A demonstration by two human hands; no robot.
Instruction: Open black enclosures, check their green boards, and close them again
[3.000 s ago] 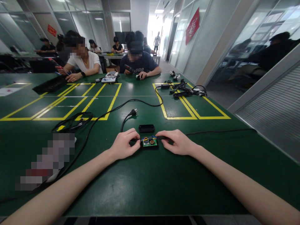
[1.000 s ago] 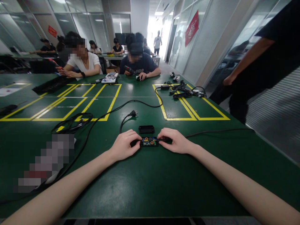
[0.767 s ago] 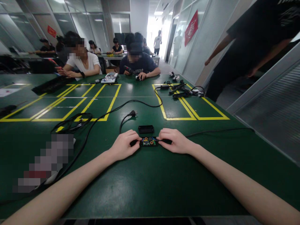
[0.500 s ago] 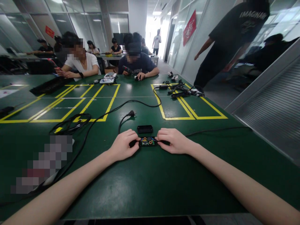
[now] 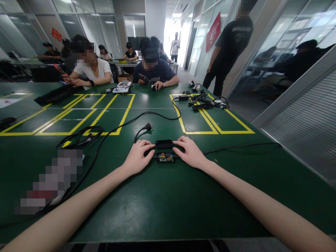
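An empty black plastic shell half [image 5: 164, 144] of an adapter lies hollow side up on the green table [image 5: 157, 206]. Just in front of it sits the other half, holding a circuit board [image 5: 166, 157] with copper coils. My left hand [image 5: 140, 156] has its index fingertip at the shell's left end, thumb apart from it. At the right end is the index fingertip of my right hand [image 5: 189, 153], its thumb also spread below. Both hands are open, and neither wraps around the shell. A black cord with a plug [image 5: 148, 126] runs behind my left hand.
On the left are a coiled black cable [image 5: 81, 138] and a blurred-out long object [image 5: 52, 182]. Yellow tape [image 5: 217, 132] marks rectangles farther back. A pile of adapters and cables [image 5: 207, 101] lies back right. Two co-workers sit across the table; a person [image 5: 228, 45] stands right.
Both hands have left the ends of the circuit board half and moved away from me to the ends of the empty shell. The person at right has walked farther off.
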